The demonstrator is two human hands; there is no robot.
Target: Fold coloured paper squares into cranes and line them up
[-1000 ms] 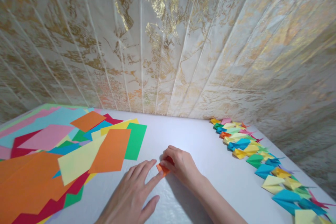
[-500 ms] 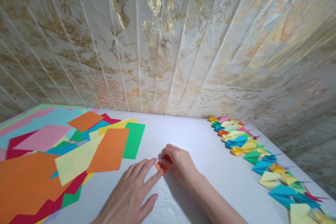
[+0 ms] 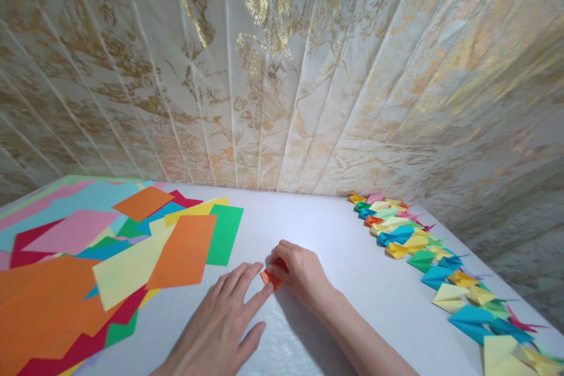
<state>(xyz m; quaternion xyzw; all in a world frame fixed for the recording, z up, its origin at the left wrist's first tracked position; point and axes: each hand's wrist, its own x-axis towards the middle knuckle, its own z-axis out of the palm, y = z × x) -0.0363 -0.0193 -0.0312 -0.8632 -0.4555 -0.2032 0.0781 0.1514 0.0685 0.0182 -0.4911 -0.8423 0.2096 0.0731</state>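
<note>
A small folded piece of orange paper lies on the white table in front of me, mostly covered by fingers. My right hand is closed on it, with the fingers curled and the thumb pressed against the paper. Fingers apart, my left hand rests just to the left; its index fingertip touches the paper's near left edge, and its thumb is held away. How the paper is folded under the right hand is hidden.
Loose coloured paper sheets overlap across the left side, including an orange sheet and a green sheet. Rows of folded paper cranes line the table's right edge. Behind the white table hangs a gold-patterned curtain.
Almost nothing differs. The left hand's fingers have shifted very slightly, and the view has moved a little; the orange paper stays under the right hand.
</note>
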